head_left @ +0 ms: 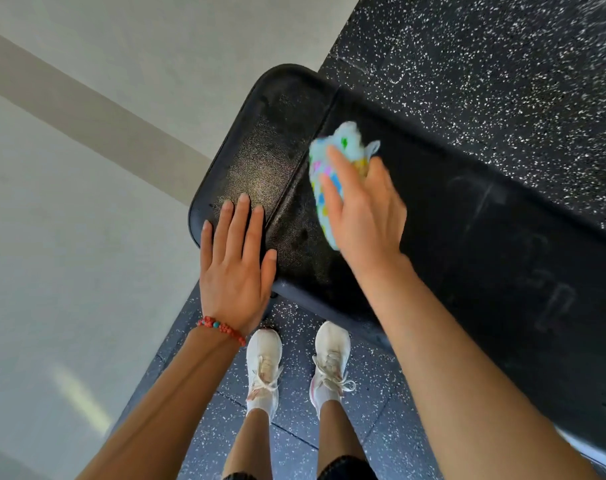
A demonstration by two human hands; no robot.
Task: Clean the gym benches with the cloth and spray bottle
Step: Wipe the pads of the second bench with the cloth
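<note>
- Two bare forearms reach down from the bottom of the view, and below them a pair of white sneakers (296,362) stands on the speckled rubber floor (485,57), toes close to the bench's near edge.
- The left hand (234,261) lies flat on the black bench (468,237) — fingers straight and spread, palm pressed to the short seat pad at its end, gripping nothing.
- A red beaded bracelet (221,328) with one turquoise bead circles that left wrist.
- The right hand (362,209) presses down on the cloth (332,157), fingers extended over it and pinning it to the long pad just beside the seam between the two pads.
- The cloth is pale with bright coloured spots, bunched up, its far edge poking out past the fingertips; hand and cloth are blurred.
- The two hands sit apart, one on each pad — seam between them.
- Faint pale scribbles mark the long pad to the right.
- Left of the bench, a pale smooth floor (69,220) with a darker band running across it.
</note>
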